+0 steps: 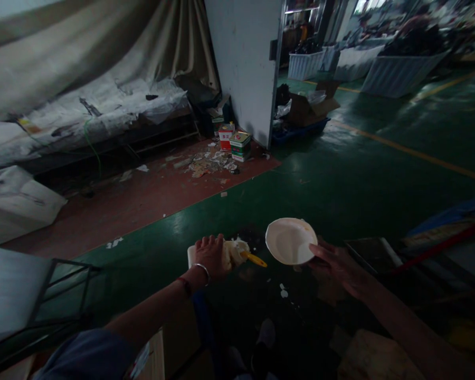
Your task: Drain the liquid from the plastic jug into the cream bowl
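My left hand, with a bracelet at the wrist, is wrapped over a whitish plastic container that lies tilted on its side. From the container's mouth, facing right, sticks a yellow handle; the tool's other end is hidden. My right hand grips the right rim of a white bowl, thumb on its inner side. The bowl leans toward me, with its pale inside in sight, apart from the container. White splashes mark the dark floor below.
Red and green tins stand by scraps near a white panel. A plastic-covered bench runs along the left. A cardboard box sits beyond the panel. A dark metal frame stands at left, a red bar at right.
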Tool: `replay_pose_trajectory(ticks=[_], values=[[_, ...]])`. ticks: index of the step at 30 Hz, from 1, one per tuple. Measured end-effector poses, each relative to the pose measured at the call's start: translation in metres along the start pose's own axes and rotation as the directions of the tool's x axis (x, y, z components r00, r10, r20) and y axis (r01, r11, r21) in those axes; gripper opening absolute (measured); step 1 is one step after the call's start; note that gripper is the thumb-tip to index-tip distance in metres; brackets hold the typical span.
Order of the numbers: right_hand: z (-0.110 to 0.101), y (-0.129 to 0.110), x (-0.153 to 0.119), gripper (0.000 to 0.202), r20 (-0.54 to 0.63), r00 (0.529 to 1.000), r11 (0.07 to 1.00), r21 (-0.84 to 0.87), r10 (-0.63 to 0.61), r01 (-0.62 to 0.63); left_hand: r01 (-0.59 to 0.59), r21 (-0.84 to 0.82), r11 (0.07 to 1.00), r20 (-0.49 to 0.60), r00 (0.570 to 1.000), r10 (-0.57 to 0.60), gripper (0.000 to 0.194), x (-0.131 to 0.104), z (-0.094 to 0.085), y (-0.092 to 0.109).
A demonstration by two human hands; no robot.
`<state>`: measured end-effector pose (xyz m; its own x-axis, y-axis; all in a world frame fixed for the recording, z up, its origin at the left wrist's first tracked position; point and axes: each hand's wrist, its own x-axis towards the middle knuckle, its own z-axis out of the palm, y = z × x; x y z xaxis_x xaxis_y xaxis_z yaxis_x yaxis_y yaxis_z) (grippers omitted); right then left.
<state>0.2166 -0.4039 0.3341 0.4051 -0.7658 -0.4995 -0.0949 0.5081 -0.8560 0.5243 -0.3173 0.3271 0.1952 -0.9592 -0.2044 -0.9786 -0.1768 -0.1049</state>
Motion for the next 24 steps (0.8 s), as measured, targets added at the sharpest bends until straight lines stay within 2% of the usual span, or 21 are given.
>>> replay_pose_trajectory(ticks=[4, 9, 11, 16, 19, 24], values=[[-0.026, 0.000, 0.001, 0.069, -0.022, 1.000, 0.999, -0.047, 0.006, -0.007, -0.032, 0.006, 0.999, -0.004, 0.999, 0.032, 0.090, 0.012, -0.002, 0.020], [-0.045, -0.001, 0.012, 0.068, -0.079, 0.996, 0.974, -0.223, -0.050, 0.031, -0.041, -0.031, 0.999, 0.012, 0.999, 0.041, 0.097, 0.023, -0.007, 0.046], [-0.049, -0.005, 0.014, 0.065, -0.121, 0.991, 0.973, -0.231, -0.055, 0.025, -0.051, -0.046, 0.998, 0.025, 0.998, 0.052, 0.097, 0.027, -0.009, 0.055], [-0.060, -0.015, 0.001, 0.050, -0.175, 0.984, 0.996, -0.078, -0.043, 0.030, -0.116, -0.068, 0.991, 0.035, 0.992, 0.119, 0.098, 0.035, -0.011, 0.070], [-0.074, -0.011, -0.011, 0.046, -0.243, 0.969, 0.997, 0.049, -0.046, 0.059, -0.161, -0.069, 0.984, 0.039, 0.986, 0.164, 0.095, 0.042, -0.009, 0.071], [-0.098, 0.010, -0.024, 0.039, -0.497, 0.868, 0.959, 0.239, -0.015, 0.154, -0.221, -0.048, 0.974, 0.069, 0.972, 0.224, 0.094, 0.061, -0.002, 0.059]])
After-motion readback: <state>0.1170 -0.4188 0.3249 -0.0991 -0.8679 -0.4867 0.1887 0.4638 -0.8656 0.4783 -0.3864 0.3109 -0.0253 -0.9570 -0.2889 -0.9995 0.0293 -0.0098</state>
